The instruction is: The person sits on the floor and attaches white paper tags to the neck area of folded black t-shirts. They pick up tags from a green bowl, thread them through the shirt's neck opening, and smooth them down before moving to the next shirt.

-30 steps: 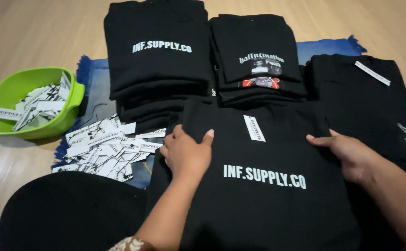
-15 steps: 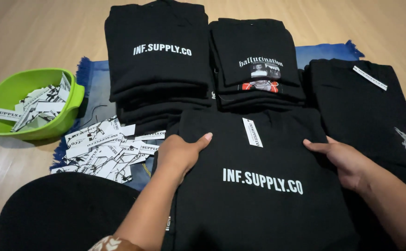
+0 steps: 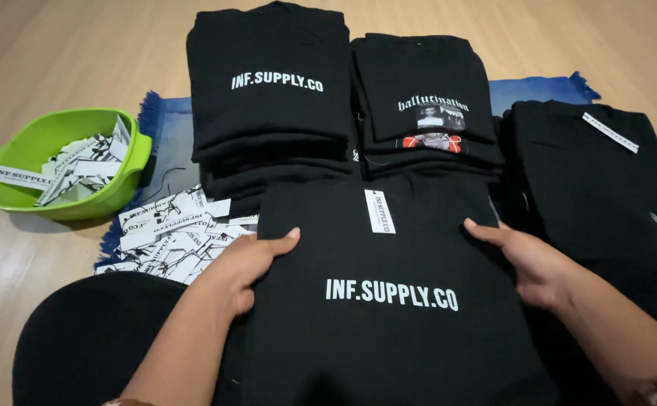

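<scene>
While flat on folded black shirt (image 3: 389,301), left hand (image 3: 246,263), right hand (image 3: 531,259), fingers extended

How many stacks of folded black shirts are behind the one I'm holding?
2: left stack with white lettering, right stack with a picture print. More shirts lie far right.

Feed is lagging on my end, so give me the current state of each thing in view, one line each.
Front black shirt: folded flat, white tag on top.
Left hand: flat on its left edge.
Right hand: flat on its right edge.
Two shirt stacks: folded, piled.
Right shirt: laid flat.
Green bowl: holding paper tags.
Loose tags: scattered on mat.
</scene>
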